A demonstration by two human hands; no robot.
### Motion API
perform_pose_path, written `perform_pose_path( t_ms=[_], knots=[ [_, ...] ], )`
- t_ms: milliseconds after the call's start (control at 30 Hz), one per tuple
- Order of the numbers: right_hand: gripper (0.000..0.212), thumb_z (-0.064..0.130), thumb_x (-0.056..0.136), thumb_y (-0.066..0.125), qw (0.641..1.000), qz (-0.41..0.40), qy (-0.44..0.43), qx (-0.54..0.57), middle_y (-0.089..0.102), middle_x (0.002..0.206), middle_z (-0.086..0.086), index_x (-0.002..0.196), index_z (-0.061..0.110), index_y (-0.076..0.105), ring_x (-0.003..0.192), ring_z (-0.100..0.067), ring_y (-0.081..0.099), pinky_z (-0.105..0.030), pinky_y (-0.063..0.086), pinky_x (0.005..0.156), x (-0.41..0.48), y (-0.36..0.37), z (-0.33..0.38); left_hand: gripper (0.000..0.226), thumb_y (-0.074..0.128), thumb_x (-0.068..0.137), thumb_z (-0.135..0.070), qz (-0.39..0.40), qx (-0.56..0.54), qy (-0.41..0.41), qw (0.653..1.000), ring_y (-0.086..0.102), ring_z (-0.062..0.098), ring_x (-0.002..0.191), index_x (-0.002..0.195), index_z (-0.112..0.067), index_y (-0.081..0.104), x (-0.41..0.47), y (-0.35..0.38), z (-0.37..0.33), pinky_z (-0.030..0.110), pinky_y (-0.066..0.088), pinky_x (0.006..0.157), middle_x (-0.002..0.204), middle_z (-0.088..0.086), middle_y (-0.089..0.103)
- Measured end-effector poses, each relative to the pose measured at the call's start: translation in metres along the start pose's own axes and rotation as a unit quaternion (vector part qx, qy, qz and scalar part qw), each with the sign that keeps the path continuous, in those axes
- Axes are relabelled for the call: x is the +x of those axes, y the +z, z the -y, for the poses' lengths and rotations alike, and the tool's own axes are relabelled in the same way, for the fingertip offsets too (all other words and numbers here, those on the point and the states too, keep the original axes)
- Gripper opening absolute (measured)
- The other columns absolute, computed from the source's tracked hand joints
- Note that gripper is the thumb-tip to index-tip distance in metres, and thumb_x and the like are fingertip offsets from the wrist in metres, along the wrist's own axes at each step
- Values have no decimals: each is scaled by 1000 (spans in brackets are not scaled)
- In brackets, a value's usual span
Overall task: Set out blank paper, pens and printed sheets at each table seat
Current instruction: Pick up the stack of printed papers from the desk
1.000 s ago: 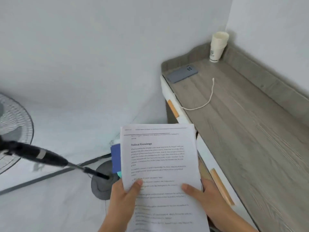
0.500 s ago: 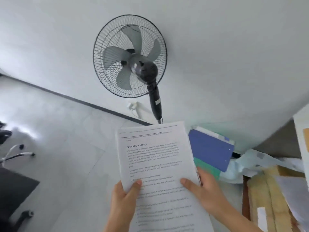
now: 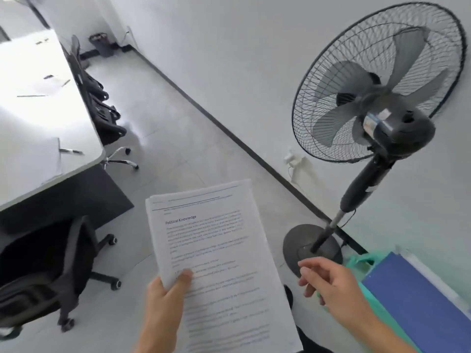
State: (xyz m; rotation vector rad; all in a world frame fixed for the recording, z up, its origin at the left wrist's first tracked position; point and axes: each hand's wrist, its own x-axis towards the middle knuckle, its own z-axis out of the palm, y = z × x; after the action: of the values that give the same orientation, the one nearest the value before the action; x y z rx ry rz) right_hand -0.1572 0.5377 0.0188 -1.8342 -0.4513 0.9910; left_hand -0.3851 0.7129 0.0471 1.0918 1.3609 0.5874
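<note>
My left hand (image 3: 165,294) holds a stack of printed sheets (image 3: 216,253) headed "Political Knowledge", thumb on top near the lower left edge. To the right of the stack my right hand (image 3: 328,281) hovers free, fingers loosely apart, holding nothing. At the far left stands the long white table (image 3: 33,118). On it lie a blank sheet (image 3: 28,159) with a pen (image 3: 71,151) beside it, and further back more pens (image 3: 31,96) and sheets.
Black office chairs (image 3: 51,271) stand along the table's right side, more chairs (image 3: 102,108) further back. A standing fan (image 3: 377,98) with its round base (image 3: 311,247) is at the right by the wall. Blue and green folders (image 3: 418,301) lie at the lower right.
The view has swung left from the wooden desk past the fan to the white table. My right hand has let go of the printed sheets; the left hand alone holds them now.
</note>
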Motion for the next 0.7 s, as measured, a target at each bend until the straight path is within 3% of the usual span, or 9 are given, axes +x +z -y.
perform_pose_path(
  t_ms=[67, 200, 333, 467, 633, 700],
  knots=[
    [7, 11, 92, 64, 1000, 19, -7, -11, 74, 72, -9, 94, 14, 70, 56, -15, 64, -23, 40, 46, 44, 3, 14, 13, 64, 89, -8, -30, -13, -2, 999, 70, 31, 92, 100, -11, 70, 21, 3, -12, 51, 53, 87, 96, 9, 76],
    [7, 13, 92, 64, 997, 69, -21, -34, 75, 72, -7, 95, 14, 69, 58, -15, 66, -25, 41, 45, 128, 18, 56, 12, 65, 87, -6, -102, -48, 3, 994, 68, 31, 92, 96, -12, 70, 60, 8, -42, 43, 52, 83, 96, 8, 74],
    [8, 16, 93, 63, 985, 143, -59, -75, 75, 75, -4, 96, 18, 70, 63, -16, 69, -34, 49, 57, 197, 45, 108, 10, 68, 86, -11, -148, -80, 3, 986, 71, 26, 89, 93, -17, 71, 93, 11, -68, 40, 52, 78, 88, 3, 78],
    [9, 15, 94, 61, 969, 214, -72, -95, 75, 76, -4, 97, 18, 69, 63, -15, 69, -24, 47, 50, 247, 78, 147, 11, 71, 83, -12, -205, -119, -5, 971, 69, 19, 87, 88, -22, 71, 122, 9, -82, 31, 50, 69, 80, -8, 77],
    [9, 19, 91, 66, 953, 276, -71, -99, 75, 78, -3, 98, 15, 70, 67, -15, 69, -29, 48, 53, 309, 134, 182, 13, 71, 83, -9, -247, -165, -22, 955, 69, 20, 89, 89, -20, 70, 186, -3, -97, 31, 50, 73, 85, -6, 76],
    [22, 27, 84, 74, 942, 317, -67, -90, 76, 81, 2, 102, 15, 69, 71, -9, 69, -28, 51, 57, 330, 162, 199, 13, 70, 83, -7, -254, -171, -17, 952, 70, 19, 84, 89, -18, 70, 219, -12, -111, 31, 51, 72, 79, -7, 77]
  ],
)
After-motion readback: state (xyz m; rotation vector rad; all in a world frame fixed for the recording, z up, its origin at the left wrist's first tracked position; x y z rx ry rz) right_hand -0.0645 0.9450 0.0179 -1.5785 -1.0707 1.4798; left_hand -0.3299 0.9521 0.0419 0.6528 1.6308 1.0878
